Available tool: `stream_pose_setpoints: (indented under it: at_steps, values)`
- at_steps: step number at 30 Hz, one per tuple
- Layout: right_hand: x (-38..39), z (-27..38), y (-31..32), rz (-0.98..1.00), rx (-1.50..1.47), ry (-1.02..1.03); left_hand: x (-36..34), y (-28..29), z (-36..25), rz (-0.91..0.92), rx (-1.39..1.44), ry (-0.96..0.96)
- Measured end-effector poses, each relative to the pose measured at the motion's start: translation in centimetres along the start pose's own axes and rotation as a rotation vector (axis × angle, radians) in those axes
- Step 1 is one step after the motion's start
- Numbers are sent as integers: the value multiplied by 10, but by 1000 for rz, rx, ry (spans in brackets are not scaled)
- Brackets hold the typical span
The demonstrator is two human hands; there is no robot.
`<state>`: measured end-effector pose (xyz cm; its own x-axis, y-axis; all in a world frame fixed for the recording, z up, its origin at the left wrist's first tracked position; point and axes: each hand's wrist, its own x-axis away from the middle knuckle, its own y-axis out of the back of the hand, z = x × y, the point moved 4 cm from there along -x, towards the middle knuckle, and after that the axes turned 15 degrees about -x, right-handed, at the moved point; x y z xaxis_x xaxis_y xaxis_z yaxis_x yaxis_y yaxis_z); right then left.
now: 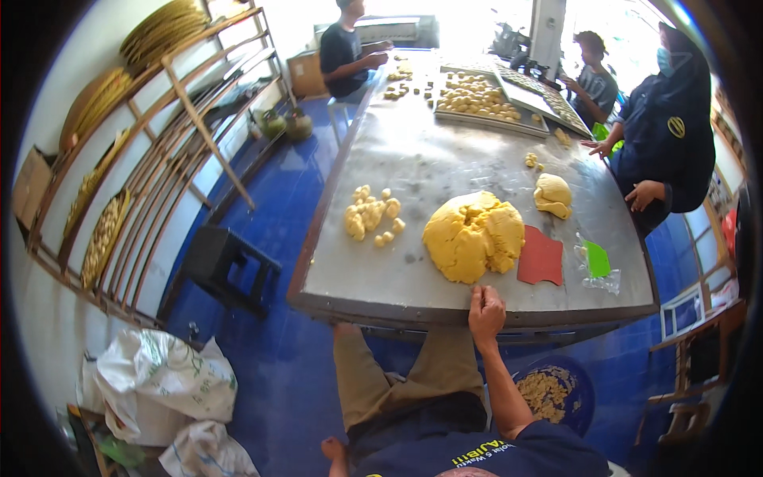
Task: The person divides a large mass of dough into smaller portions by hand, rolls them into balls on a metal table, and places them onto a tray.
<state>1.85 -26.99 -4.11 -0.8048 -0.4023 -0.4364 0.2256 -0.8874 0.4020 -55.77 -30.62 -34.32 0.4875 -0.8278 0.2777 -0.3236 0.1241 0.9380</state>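
My right hand (pixel 486 310) is closed at the near edge of the metal table (pixel 381 294), just below a large cracked mound of yellow dough (pixel 469 234); whether it holds anything is unclear. My left hand (pixel 334 451) hangs low at my side, fingers curled, its grip hidden. Right of the mound lie a red flat sheet (pixel 539 256) and a green scraper (pixel 597 258) on clear plastic. A smaller dough lump (pixel 552 195) sits behind them, and several small dough pieces (pixel 367 215) are at the left.
Trays of dough balls (pixel 477 99) fill the far end, with three other people (pixel 668 135) around the table. Wooden racks (pixel 199 135) line the left wall. A black stool (pixel 226 262), white sacks (pixel 167 374) and a blue basin of dough bits (pixel 568 385) stand on the floor.
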Motion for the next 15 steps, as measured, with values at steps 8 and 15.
stream_pose_setpoints:
  at_steps: [8, 15]
  values:
    - [6, -7, 1, 30, 10, 46, -31, 244, -343, -733, 440, -789]
    - [2, 0, -3, 41, 33, -17, 41, 215, -553, -295, 298, -1348]
